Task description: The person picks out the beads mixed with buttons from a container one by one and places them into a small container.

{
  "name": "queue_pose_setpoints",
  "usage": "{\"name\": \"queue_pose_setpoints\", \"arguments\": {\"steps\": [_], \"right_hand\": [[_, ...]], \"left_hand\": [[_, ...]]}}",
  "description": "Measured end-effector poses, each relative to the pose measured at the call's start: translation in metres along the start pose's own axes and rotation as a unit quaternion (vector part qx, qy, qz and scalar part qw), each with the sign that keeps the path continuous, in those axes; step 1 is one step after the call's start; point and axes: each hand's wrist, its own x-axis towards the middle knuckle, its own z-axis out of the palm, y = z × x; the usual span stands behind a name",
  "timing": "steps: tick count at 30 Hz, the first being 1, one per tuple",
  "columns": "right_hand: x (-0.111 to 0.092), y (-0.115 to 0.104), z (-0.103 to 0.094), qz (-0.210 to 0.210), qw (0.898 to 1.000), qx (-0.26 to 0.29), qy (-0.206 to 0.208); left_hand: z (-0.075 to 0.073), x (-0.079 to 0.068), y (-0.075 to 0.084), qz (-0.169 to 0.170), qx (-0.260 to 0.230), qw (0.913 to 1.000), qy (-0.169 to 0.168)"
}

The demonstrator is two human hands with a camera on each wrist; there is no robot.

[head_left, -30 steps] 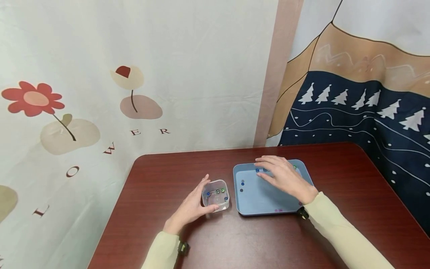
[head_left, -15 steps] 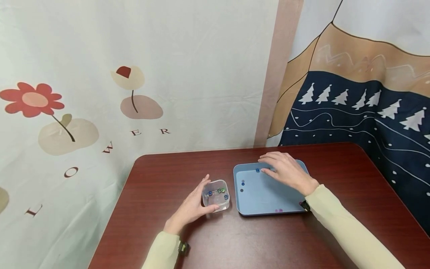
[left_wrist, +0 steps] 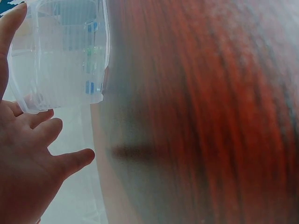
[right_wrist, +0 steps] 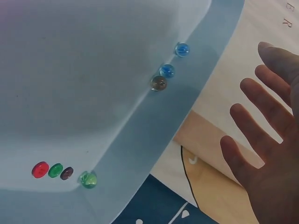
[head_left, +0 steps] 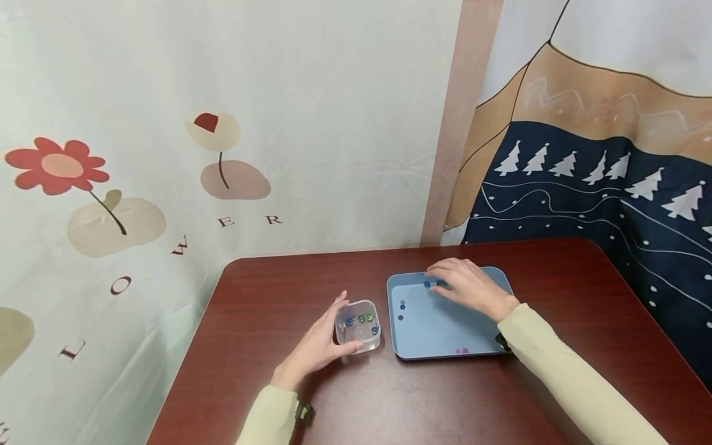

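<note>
My left hand (head_left: 314, 346) holds a small clear plastic box (head_left: 356, 334), thumb on its near side and fingers round the far side. Several marbles lie in the box, among them a blue one (head_left: 349, 322) and a green one (head_left: 369, 317). Over the far part of the blue tray (head_left: 439, 327) is my right hand (head_left: 473, 289), fingers loosely bent and holding nothing. Near its fingertips, along the tray's far wall, sit two blue marbles (right_wrist: 167, 71) and a brownish one (right_wrist: 159, 83). A green marble (right_wrist: 88, 179) rests in a tray corner.
Beside the green marble lie a red flat piece (right_wrist: 40, 169), a green one (right_wrist: 55, 170) and a dark one (right_wrist: 67, 173). Purple pieces (head_left: 462, 351) sit at the tray's near edge, a blue piece (head_left: 403, 306) at its left. A printed curtain (head_left: 334, 123) hangs behind the brown table (head_left: 267, 290).
My right hand shifts slightly up and right, then back down and left over the tray, uncovering marbles by its fingertips. The left hand stays on the box.
</note>
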Motion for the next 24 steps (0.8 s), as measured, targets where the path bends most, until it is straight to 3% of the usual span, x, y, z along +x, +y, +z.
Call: {"name": "queue_pose_setpoints", "arguments": {"steps": [11,24], "right_hand": [[0.003,0.004,0.013,-0.012,0.999,0.010,-0.032],[0.006,0.007,0.018,-0.004,1.000,0.009,-0.028]], "left_hand": [[0.002,-0.002,-0.001,0.012,-0.003,0.9999,0.005],[0.001,0.000,-0.001,0.014,-0.003,0.9998,0.010]]}}
